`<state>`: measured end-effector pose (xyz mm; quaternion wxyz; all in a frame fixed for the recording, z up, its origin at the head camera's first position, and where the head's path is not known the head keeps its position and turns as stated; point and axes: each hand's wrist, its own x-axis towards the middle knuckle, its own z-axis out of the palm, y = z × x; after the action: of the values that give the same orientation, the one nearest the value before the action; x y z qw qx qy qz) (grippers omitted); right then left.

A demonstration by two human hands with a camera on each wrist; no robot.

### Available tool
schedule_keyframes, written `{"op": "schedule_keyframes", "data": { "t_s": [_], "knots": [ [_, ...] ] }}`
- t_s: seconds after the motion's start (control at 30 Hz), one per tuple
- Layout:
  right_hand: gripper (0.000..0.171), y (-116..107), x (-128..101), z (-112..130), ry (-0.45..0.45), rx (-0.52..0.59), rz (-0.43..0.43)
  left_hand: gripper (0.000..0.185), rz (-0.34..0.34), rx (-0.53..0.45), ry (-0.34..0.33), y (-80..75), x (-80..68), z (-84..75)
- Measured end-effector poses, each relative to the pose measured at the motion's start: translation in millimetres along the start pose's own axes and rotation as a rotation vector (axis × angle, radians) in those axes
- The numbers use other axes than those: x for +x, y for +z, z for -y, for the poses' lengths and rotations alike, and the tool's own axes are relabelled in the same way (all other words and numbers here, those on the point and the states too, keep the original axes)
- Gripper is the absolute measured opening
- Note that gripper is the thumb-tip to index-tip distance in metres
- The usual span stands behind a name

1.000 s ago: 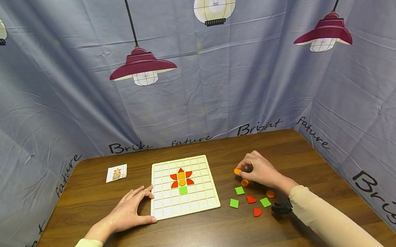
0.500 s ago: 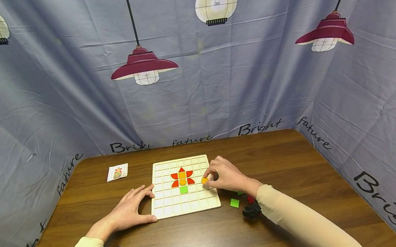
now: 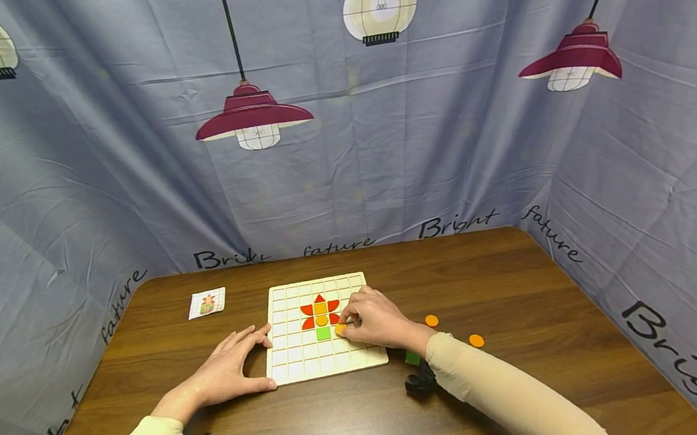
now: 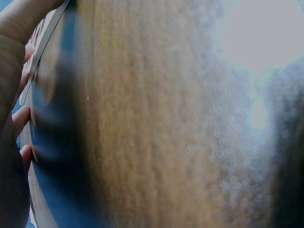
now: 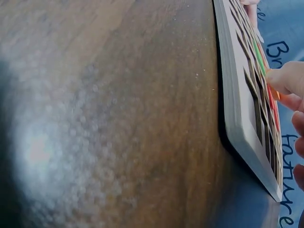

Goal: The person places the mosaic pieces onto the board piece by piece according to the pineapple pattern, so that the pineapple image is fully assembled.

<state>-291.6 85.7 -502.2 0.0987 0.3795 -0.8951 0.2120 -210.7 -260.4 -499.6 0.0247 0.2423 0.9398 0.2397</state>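
A cream gridded board [image 3: 297, 367] lies on the table with a pattern set in its middle: red petals and a red triangle, an orange square, an orange circle and a green square [image 3: 323, 334]. My right hand [image 3: 369, 319] pinches an orange disc [image 3: 340, 330] between thumb and fingertips, close over the grid just right of the green square. In the right wrist view the disc is partly hidden by the thumb [image 5: 287, 78]. At the board's left edge rests my left hand [image 3: 227, 375], thumb near the lower corner and fingers spread along the side.
A small picture card [image 3: 207, 303] with a similar pattern lies at the back left. Right of the board are loose orange discs [image 3: 476, 341] and a green square [image 3: 412, 357], partly covered by the right forearm. A printed curtain [image 3: 331, 176] hangs behind the table.
My right hand has carried the orange disc leftward from the loose pieces, across the board's right edge, to beside the green square. My left hand has stayed at the board's edge.
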Motion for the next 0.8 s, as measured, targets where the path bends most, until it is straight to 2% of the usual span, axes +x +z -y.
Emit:
{"op": "schedule_keyframes", "data": {
  "t_s": [0.8],
  "knots": [
    [0.015,7.8,1.9,0.5,0.003,-0.028,-0.007,0.065,-0.005,-0.004,0.008,1.7,0.6,2.2]
  ]
}}
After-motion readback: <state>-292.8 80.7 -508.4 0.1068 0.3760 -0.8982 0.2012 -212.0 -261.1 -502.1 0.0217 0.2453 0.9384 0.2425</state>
